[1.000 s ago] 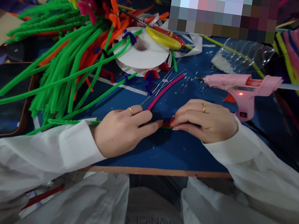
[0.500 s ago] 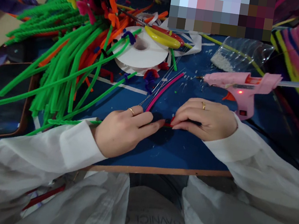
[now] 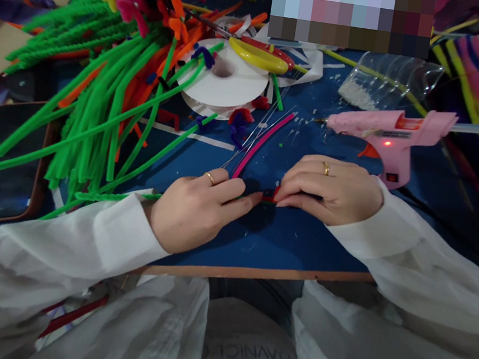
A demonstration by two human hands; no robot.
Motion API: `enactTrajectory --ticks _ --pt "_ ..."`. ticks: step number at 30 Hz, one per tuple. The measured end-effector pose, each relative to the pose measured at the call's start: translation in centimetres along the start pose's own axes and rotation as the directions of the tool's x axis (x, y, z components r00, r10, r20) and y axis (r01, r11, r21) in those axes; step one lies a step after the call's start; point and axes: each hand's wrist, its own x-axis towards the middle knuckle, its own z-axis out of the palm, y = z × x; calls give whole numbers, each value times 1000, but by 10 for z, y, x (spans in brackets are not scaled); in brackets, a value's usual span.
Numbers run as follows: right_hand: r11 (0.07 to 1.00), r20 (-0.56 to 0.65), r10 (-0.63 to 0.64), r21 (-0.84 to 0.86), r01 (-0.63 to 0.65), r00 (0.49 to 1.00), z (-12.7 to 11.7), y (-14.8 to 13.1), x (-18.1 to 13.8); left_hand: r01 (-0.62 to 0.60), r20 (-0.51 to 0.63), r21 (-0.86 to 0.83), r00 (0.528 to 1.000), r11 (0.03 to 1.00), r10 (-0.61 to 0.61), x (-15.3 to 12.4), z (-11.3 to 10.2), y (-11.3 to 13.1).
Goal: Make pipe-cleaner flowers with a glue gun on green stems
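Observation:
My left hand (image 3: 199, 212) is closed low over the blue table, its index fingertip and thumb at one end of a short stretch of red pipe cleaner (image 3: 268, 199). At the other end my right hand (image 3: 327, 192) pinches the red piece between thumb and fingers. A thin green line shows along its lower edge. How far the piece runs under the fingers is hidden. A magenta pipe cleaner (image 3: 262, 145) slants up from behind my left hand, beside several thin wires. A green pipe cleaner (image 3: 107, 196) reaches in behind my left wrist.
A pink glue gun (image 3: 388, 135) with a lit red light lies beyond my right hand. Green pipe cleaners (image 3: 96, 118), a phone (image 3: 1, 164), a white ribbon spool (image 3: 239, 87), yellow-handled scissors (image 3: 259, 57) and a clear bag of white beads (image 3: 361, 92) lie around.
The view has shifted very slightly. Both hands keep the same hold on the red pipe cleaner, with no clear movement.

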Motion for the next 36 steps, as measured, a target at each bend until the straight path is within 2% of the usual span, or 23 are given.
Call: enactTrajectory --ticks 23,29,36 --pt "993 34 -79 -82 81 996 -3 0 -3 -13 -19 -5 1000 1000 13 -1 1 -1" --pt "999 43 34 8 -34 999 -2 4 -2 -12 -5 -7 1000 1000 12 0 1 -1" --pt "989 101 79 115 -90 992 2 7 -1 -21 13 12 1000 1000 21 0 0 0"
